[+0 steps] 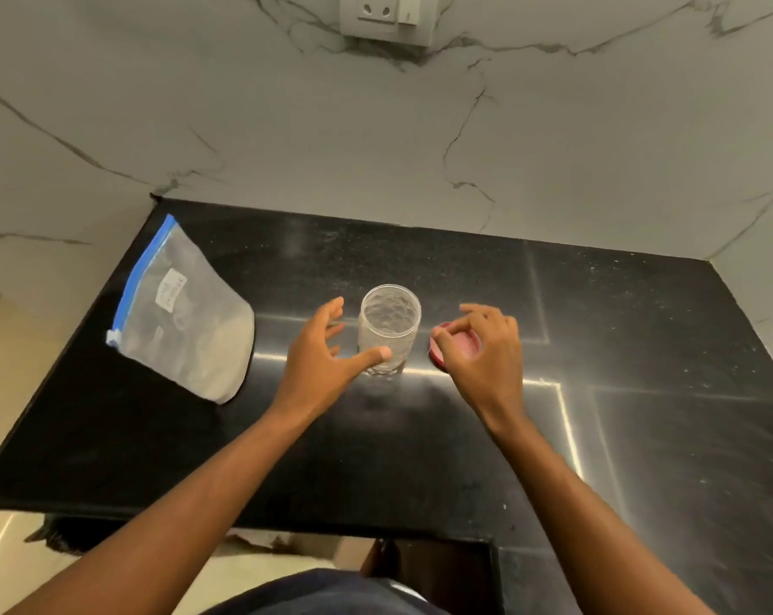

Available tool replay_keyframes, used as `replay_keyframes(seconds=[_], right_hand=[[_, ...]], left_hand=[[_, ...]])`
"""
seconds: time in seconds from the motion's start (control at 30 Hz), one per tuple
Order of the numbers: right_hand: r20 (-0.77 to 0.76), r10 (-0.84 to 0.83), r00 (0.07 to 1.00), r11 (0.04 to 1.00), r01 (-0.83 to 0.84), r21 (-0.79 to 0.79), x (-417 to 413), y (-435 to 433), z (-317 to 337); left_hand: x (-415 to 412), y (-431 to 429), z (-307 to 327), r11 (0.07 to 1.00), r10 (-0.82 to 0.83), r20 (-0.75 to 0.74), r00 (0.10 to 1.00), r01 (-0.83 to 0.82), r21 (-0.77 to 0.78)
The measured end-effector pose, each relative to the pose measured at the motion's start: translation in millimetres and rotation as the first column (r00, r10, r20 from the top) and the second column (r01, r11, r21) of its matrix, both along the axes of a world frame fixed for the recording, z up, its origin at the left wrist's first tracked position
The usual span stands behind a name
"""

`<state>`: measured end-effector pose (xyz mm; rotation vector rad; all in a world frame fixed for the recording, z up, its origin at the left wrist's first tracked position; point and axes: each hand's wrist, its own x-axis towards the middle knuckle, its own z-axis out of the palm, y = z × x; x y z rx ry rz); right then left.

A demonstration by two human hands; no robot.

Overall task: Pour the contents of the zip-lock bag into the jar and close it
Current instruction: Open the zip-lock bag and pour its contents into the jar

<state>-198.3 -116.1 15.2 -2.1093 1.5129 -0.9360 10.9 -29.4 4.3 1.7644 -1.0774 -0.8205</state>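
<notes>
A clear dimpled jar (390,324) stands upright and uncapped in the middle of the black counter (464,437). My left hand (320,352) is open just left of it, thumb reaching across the jar's lower front. To the jar's right lies a red lid (460,346), partly hidden by my right hand (482,348), whose curled fingers hover over it; whether they touch it I cannot tell. A zip-lock bag (184,317) with a blue seal and white slider lies flat at the counter's left, pale contents inside.
A marble wall (375,148) rises behind the counter, with a socket plate (386,17) at the top. The counter's left edge runs beside the bag, its front edge lies below my forearms, and a pale floor (11,392) shows beyond them.
</notes>
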Motion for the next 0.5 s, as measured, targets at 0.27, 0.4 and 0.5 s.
replay_keyframes(seconds=[0.27, 0.4, 0.5], right_hand=[[-0.023, 0.692, 0.722, 0.720, -0.691, -0.064, 137, 57, 91], [-0.310, 0.787, 0.533, 0.556, -0.831, -0.017, 211, 71, 110], [-0.542, 0.769, 0.337, 0.404, -0.915, 0.005, 252, 70, 115]], left_hand=[[75, 127, 54, 0.854, 0.414, 0.057, 0.908, -0.366, -0.369], [108, 157, 35, 0.799, 0.544, 0.009, 0.839, -0.515, -0.309], [123, 154, 26, 0.829, 0.514, -0.052, 0.856, -0.511, -0.227]])
